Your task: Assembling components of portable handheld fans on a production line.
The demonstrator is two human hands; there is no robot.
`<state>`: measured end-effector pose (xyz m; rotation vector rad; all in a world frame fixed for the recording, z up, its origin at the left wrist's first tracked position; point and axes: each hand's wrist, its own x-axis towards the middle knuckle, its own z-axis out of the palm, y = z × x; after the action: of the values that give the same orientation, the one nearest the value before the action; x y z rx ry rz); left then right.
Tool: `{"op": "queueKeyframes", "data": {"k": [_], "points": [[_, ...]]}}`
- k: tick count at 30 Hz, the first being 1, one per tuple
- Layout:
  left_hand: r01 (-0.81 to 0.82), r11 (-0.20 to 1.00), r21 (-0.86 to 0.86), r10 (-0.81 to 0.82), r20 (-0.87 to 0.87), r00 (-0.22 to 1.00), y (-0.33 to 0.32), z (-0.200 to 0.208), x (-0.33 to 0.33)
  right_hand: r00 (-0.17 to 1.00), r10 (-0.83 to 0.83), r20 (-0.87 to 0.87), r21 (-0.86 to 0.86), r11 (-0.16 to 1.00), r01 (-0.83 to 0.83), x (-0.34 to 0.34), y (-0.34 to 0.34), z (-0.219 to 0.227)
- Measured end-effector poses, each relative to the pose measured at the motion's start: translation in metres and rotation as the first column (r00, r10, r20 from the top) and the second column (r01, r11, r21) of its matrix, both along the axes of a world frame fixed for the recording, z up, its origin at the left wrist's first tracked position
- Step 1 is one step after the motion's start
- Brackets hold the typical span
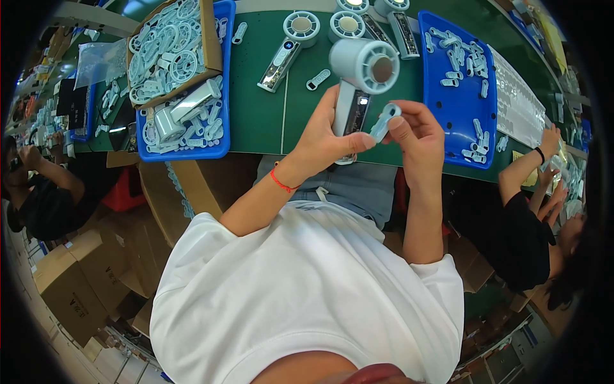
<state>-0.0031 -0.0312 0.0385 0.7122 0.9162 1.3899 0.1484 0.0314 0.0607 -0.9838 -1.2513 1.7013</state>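
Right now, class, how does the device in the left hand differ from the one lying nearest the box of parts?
The held device is gripped in the left hand; the lying device rests on the green table. The held device's handle shows bare circuitry, while a pale piece covers much of the lying device's handle. Both are pale and round-headed.

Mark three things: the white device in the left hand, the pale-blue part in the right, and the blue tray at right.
White device point(359, 110): head view, dark panel of its handle.
Pale-blue part point(385, 123): head view, middle of its body.
Blue tray point(455, 105): head view, bare floor.
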Motion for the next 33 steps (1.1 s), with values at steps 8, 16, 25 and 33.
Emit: {"op": "queueKeyframes", "data": {"k": [8, 16, 25, 33], "points": [[-0.018, 0.994, 0.105, 0.051, -0.32, 0.946, 0.002, -0.005, -0.004, 0.976, 0.018, 0.219, -0.004, 1.0, -0.018, -0.009, -0.006, 0.007], [-0.033, 0.999, 0.034, 0.045, -0.481, 0.876, 0.001, 0.001, -0.004, 0.973, -0.013, 0.232, 0.011, 1.0, 0.011, -0.01, -0.012, 0.002], [-0.019, 0.985, 0.169, 0.128, -0.663, 0.738, 0.001, -0.002, -0.001, 0.972, -0.045, 0.23, 0.007, 0.999, 0.044, -0.012, -0.013, 0.003], [-0.102, 0.992, 0.076, 0.127, -0.673, 0.728, 0.0, 0.005, 0.006, 0.961, -0.062, 0.27, -0.032, 0.997, 0.073, -0.014, -0.011, 0.005]]}}
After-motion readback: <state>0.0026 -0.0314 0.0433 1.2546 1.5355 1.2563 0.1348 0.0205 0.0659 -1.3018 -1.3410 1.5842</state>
